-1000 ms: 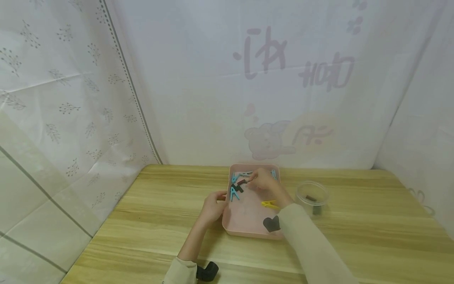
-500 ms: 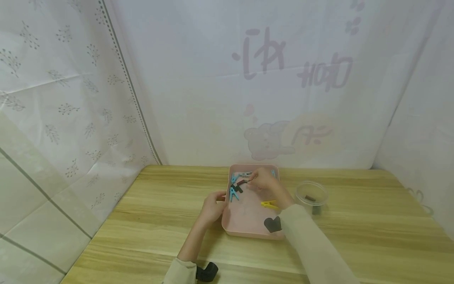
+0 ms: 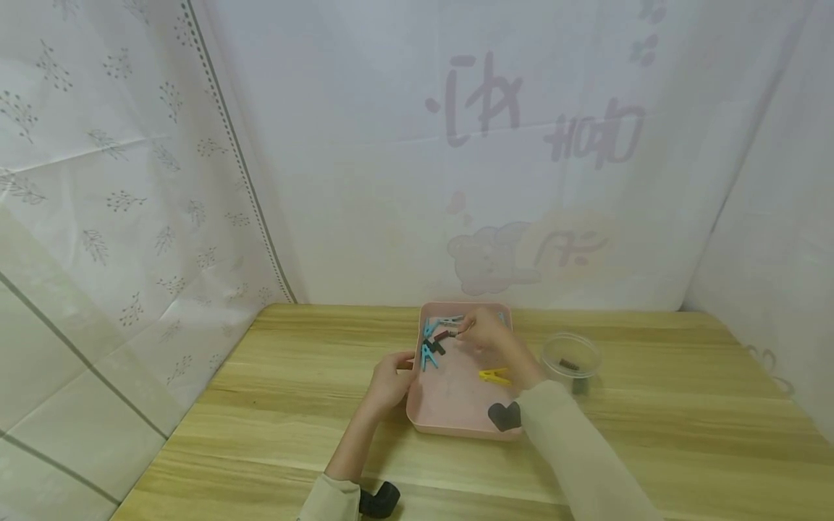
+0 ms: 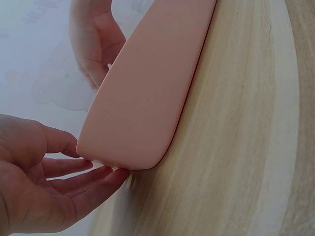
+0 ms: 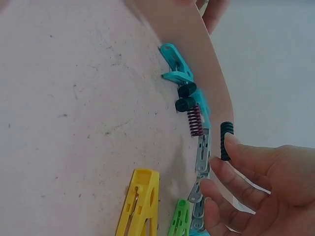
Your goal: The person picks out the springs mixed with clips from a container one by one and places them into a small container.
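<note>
Between thumb and index finger, my right hand (image 3: pixel 487 331) pinches a dark green coil spring (image 5: pixel 226 141) over the far part of a pink tray (image 3: pixel 449 405). My left hand (image 4: pixel 47 182) holds the tray's left edge, thumb at the rim and fingers against the outer wall. Along the tray wall in the right wrist view lie a red spring (image 5: pixel 195 121), two dark springs (image 5: pixel 185 103) seen end-on, blue clothespins (image 5: pixel 177 66) and silver metal clips (image 5: pixel 202 156). A yellow clothespin (image 5: pixel 139 201) and a green clothespin (image 5: pixel 180 216) lie closer to the camera.
A clear round tub (image 3: pixel 573 347) with dark springs inside stands right of the tray on the wooden table (image 3: pixel 313 347). Black wrist mounts (image 3: pixel 381 499) sit on both forearms. Printed cloth (image 3: pixel 365 181) hangs behind the table.
My right forearm has shifted very slightly to the right, while the hand stays over the far part of the tray. The left hand keeps its place on the tray edge.
</note>
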The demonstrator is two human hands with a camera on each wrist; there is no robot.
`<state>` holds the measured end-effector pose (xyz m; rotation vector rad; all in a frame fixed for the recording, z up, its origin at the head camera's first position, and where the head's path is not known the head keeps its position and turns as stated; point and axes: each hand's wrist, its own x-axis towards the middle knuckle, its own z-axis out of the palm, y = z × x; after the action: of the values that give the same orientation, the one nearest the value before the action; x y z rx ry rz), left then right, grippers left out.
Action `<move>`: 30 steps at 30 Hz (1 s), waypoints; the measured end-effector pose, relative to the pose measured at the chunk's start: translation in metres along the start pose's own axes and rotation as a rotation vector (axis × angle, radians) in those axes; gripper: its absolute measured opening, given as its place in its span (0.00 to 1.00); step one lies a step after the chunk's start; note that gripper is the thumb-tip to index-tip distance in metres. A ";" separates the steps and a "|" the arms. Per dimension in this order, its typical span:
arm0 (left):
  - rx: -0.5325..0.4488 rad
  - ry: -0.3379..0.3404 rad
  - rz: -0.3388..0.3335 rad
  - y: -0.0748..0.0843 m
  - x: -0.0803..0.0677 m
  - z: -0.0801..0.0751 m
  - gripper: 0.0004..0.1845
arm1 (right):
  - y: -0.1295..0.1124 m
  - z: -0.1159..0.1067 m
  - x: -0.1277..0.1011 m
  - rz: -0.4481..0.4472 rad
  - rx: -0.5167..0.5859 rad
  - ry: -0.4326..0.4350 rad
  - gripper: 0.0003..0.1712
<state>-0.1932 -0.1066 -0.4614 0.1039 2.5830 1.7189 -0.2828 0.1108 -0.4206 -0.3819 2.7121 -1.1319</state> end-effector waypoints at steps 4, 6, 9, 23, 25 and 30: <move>0.002 -0.001 0.004 0.000 0.000 0.000 0.23 | 0.000 -0.002 -0.002 -0.011 0.005 -0.010 0.08; 0.008 0.001 0.005 0.000 0.001 0.000 0.23 | 0.000 -0.003 -0.002 -0.019 0.004 -0.014 0.07; 0.019 0.006 0.003 0.000 0.001 0.001 0.23 | 0.001 -0.003 -0.002 -0.023 0.011 -0.016 0.07; 0.002 0.000 0.008 -0.003 0.003 0.001 0.23 | -0.003 -0.003 -0.005 -0.020 -0.003 0.003 0.08; -0.001 0.000 0.004 -0.003 0.003 0.001 0.23 | -0.003 -0.002 -0.005 -0.024 0.003 0.006 0.08; 0.002 0.001 0.000 -0.001 0.003 0.001 0.23 | -0.002 -0.002 -0.006 -0.046 0.000 0.021 0.07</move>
<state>-0.1961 -0.1055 -0.4631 0.1031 2.5855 1.7166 -0.2774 0.1123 -0.4170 -0.4377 2.7344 -1.1542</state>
